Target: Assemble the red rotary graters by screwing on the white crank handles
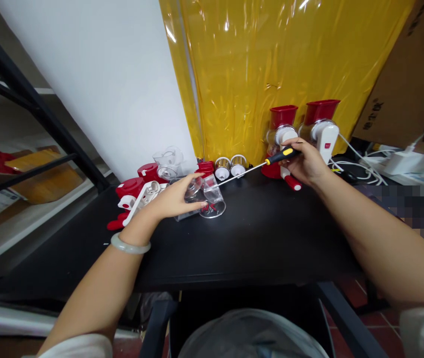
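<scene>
Over black desk [271, 238], right hand [306, 160] stretched forward, fingers wrapped around screwdriver [279, 156] slanting left to clear plastic part [213, 198]; left hand [174, 196] from near left, fingers curved, holding that part.

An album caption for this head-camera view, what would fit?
Left hand holds a clear plastic part while the right hand points a screwdriver at it.

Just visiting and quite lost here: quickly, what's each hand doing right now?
Left hand: holding a clear, round-based plastic piece between thumb and fingers.
Right hand: closed on a metal-shafted screwdriver with a black-and-yellow handle.
</scene>
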Tool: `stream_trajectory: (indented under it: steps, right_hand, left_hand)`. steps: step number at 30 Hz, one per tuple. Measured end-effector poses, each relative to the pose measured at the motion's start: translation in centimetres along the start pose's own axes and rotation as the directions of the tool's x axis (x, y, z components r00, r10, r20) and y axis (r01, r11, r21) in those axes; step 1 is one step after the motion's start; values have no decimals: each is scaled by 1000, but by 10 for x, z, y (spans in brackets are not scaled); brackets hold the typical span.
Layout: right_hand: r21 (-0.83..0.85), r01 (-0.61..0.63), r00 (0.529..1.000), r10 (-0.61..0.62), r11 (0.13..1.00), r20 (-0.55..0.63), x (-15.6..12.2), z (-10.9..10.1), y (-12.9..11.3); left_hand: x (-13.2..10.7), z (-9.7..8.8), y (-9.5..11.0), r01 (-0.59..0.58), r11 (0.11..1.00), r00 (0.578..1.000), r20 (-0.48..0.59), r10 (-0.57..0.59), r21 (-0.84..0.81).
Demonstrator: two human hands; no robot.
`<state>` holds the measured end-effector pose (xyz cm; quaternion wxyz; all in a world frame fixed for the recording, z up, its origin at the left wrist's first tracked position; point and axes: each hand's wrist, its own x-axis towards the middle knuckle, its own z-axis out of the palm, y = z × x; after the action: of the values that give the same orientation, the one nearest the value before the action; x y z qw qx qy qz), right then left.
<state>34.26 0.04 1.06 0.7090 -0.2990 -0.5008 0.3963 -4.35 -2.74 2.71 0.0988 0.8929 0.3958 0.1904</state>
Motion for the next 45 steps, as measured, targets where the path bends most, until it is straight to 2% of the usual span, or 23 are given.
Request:
stream_trajectory:
  steps: [3, 11, 20, 24, 31, 45]
  right_hand:
    - [24, -15, 1000, 14, 1000, 15, -1, 1, 0]
    - [-58, -22, 999, 23, 998, 28, 2, -1, 5]
    - [37, -88, 995, 89, 995, -37, 1, 1, 5]
    - [29, -53, 998, 54, 998, -27, 0, 1, 7]
    - [-125, 39, 999, -43, 991, -29, 4, -2, 11]
    - [-66, 6, 1000, -8, 998, -19, -3, 2, 0]
  left_hand:
    - [0, 0, -1, -4, 1000, 1000, 2, 4, -5]
    - [0, 1, -2, -2, 1000, 1000, 0, 2, 6]
    - [0, 0, 0, -6, 1000, 1000, -4, 6, 16]
    - [0, 0, 0, 0, 1000, 1000, -4, 0, 20]
    - [0, 0, 1, 2, 1000, 1000, 3, -2, 13]
    - [0, -1, 1, -12, 1000, 1000, -4, 12, 21]
